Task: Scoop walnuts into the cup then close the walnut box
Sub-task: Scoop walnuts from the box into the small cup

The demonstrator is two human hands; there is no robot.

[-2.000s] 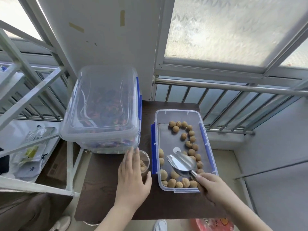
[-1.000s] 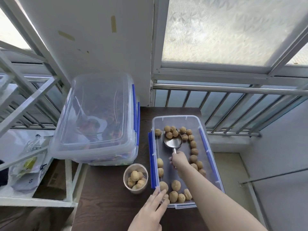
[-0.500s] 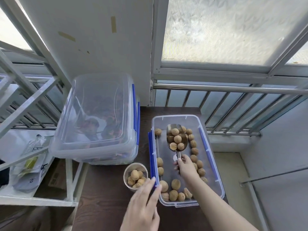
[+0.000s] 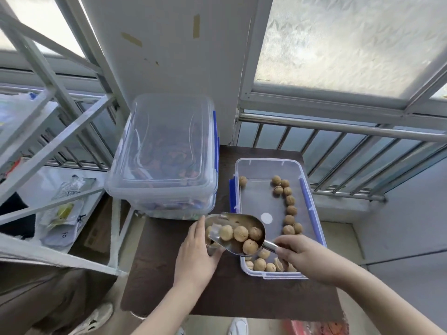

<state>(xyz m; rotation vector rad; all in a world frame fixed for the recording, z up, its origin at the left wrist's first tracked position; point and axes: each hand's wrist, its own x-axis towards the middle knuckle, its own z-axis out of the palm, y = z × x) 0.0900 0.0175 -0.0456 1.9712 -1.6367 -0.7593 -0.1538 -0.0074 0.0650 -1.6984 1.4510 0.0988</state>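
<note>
Metal, shiny and rounded, forms the scoop (image 4: 235,234); four wrinkled tan walnuts (image 4: 242,234) are carried in it. Its handle is pinched by the right hand (image 4: 301,258), bowl pointing left over the clear cup (image 4: 210,238), which is clasped by the left hand (image 4: 194,256). The rectangular walnut box (image 4: 312,209) lies open on the dark table (image 4: 229,293).

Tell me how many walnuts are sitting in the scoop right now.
4 walnuts clearly show in the metal scoop: three in a row across its middle and one nearer the handle. A pale shape at the tip could be a fifth.
</note>
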